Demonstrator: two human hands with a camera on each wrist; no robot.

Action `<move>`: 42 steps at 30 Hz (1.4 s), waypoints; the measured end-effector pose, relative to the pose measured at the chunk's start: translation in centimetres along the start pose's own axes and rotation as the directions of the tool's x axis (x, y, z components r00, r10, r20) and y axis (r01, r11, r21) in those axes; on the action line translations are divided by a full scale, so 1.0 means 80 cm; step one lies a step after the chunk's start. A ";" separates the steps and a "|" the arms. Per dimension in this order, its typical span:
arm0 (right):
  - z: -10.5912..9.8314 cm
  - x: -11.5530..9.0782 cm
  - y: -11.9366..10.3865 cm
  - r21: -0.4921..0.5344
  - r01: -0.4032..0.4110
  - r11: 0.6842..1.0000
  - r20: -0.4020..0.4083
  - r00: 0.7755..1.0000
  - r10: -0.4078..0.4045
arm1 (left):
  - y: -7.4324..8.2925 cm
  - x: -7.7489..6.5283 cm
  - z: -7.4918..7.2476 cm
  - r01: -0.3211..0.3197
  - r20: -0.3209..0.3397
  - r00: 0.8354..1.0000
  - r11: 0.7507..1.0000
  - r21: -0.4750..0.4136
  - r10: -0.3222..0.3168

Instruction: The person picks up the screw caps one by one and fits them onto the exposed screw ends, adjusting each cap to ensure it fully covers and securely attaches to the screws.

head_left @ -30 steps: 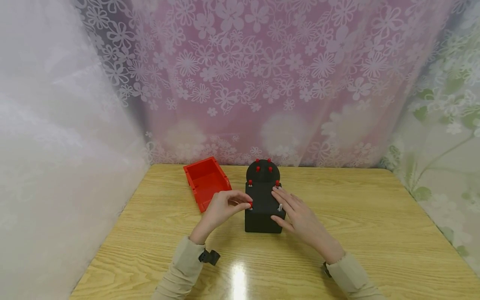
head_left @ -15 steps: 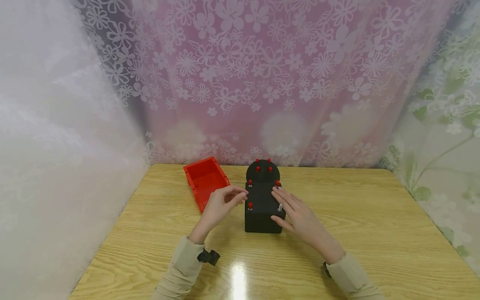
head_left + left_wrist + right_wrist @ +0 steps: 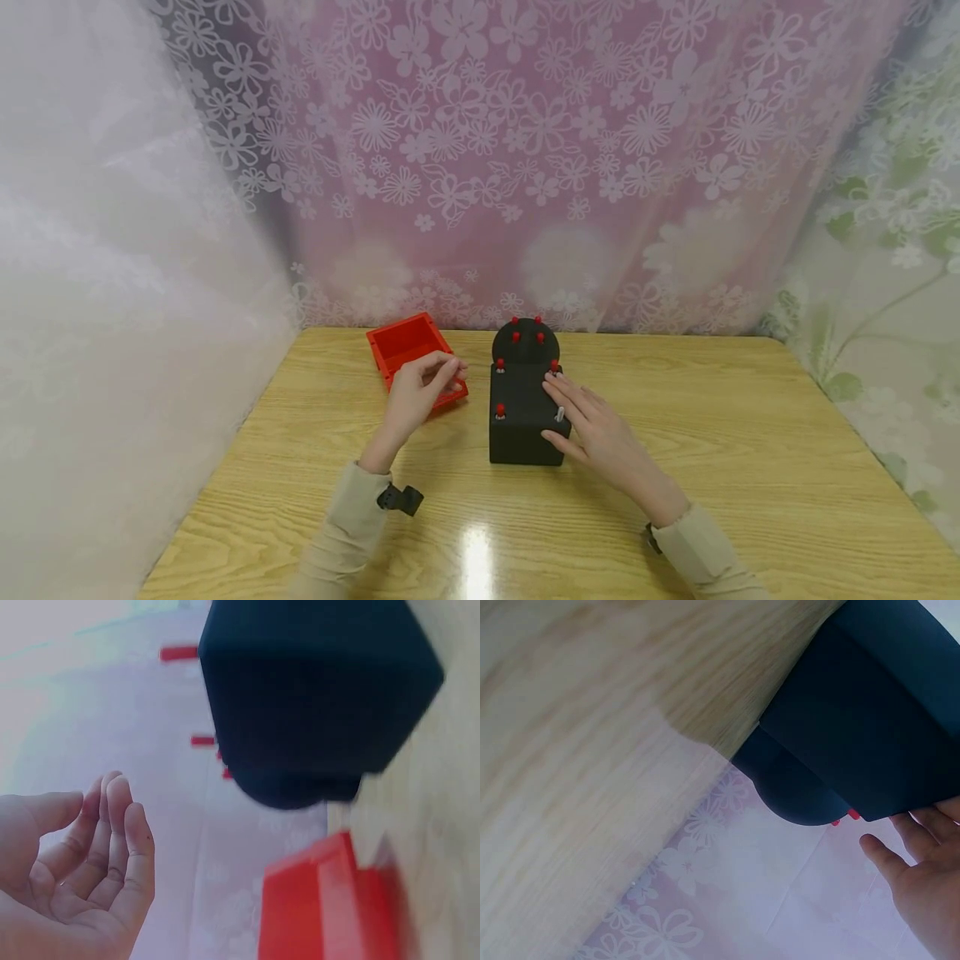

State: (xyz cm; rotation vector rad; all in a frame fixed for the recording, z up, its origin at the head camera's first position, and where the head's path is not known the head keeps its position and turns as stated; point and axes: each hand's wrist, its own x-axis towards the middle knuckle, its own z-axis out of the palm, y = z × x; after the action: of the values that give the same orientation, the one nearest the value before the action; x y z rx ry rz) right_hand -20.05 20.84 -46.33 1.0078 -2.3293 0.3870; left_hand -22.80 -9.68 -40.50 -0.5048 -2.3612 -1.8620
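A black box [image 3: 517, 446] with a rounded back part carries toggle levers. Most have red caps, such as the front-left red cap [image 3: 500, 411]; the front-right lever [image 3: 560, 414] is bare metal. My right hand [image 3: 600, 433] rests on the box's right side, fingers nearly straight around that bare lever. Over the near part of a red bin [image 3: 405, 337] hovers my left hand [image 3: 420, 387], its fingers loosely bent. Between thumb and fingers of the left hand [image 3: 90, 877] nothing shows in the left wrist view.
The bin stands left of the box on a wooden table [image 3: 712, 433], its near part hidden by the left hand. A pink floral curtain [image 3: 525, 167] hangs along the table's back edge. Pale sheets flank both sides.
My left hand has let go of the front-left red cap, which stays on its lever, and has moved left over the red bin. The right hand has stayed on the box.
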 end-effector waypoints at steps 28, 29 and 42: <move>-0.001 -0.003 0.003 -0.005 0.005 1.000 -0.005 1.000 -0.005 | -0.060 0.112 -0.093 -0.048 0.100 0.993 0.553 0.832 -0.064; -0.001 -0.003 0.002 -0.005 0.007 1.000 -0.004 1.000 -0.007 | -0.063 0.114 -0.093 -0.066 0.123 0.989 0.516 0.854 -0.076; -0.003 0.001 -0.002 -0.004 0.015 1.000 -0.003 1.000 -0.015 | -0.076 0.117 -0.080 -0.198 0.213 0.968 0.115 0.973 -0.135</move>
State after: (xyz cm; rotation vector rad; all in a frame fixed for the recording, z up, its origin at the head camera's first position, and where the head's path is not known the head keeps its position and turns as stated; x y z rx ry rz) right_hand -19.89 20.82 -46.12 1.0219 -2.3179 0.3781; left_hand -34.37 -15.20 -41.96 -0.5568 -2.9577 0.2632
